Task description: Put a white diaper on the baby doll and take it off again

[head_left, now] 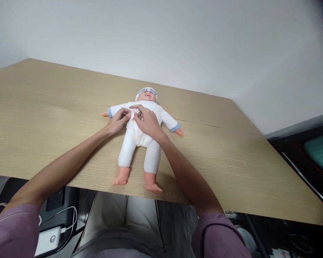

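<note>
A baby doll (pixel 141 134) lies on its back on a light wooden table (pixel 43 118), head pointing away from the viewer, bare feet close to the table's near edge. It wears a white suit with blue cuffs and a white cap (pixel 146 91) with blue lettering. Its arms stretch out to either side.

Two bare forearms reach in from the bottom of the view, each emerging from a purple sleeve (pixel 13 229). Both hands meet at the doll's chest. The left hand (pixel 118 121) has its fingers curled nearly closed, fingertips pinching the white fabric at the middle of the chest. The right hand (pixel 148 120) rests over the doll's torso, fingers bent and close together — its thumb and forefinger also pinch the fabric, just beside the left fingertips. The two hands nearly touch.

Below the table edge, the person's lap in pale trousers shows, and to the left a white device (pixel 47 240) with a white cable.
</note>
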Demonstrator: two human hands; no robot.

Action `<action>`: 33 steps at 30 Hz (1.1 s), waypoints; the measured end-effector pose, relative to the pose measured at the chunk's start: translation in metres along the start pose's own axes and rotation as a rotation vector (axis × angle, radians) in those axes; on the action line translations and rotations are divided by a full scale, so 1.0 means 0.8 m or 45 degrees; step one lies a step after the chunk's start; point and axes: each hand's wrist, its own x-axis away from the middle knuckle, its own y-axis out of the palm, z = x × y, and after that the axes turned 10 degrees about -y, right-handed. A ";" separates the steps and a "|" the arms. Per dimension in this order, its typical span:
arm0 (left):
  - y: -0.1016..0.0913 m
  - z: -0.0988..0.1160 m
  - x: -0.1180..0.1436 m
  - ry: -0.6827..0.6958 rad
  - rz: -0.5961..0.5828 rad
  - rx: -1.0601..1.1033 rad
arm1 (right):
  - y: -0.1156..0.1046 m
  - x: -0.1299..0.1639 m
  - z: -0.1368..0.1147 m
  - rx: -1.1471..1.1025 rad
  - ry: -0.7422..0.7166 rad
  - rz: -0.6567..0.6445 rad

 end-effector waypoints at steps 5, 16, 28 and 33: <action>0.007 -0.010 0.001 0.113 0.014 -0.120 | -0.001 -0.001 -0.008 -0.054 0.093 0.061; 0.008 -0.002 0.021 0.316 0.220 -0.319 | -0.002 -0.004 -0.008 -0.194 0.062 0.036; 0.006 0.010 0.012 0.176 0.036 -0.338 | -0.006 -0.001 0.003 -0.412 -0.039 0.029; 0.009 0.009 0.010 0.099 0.117 -0.326 | -0.008 0.000 0.005 -0.287 -0.005 0.038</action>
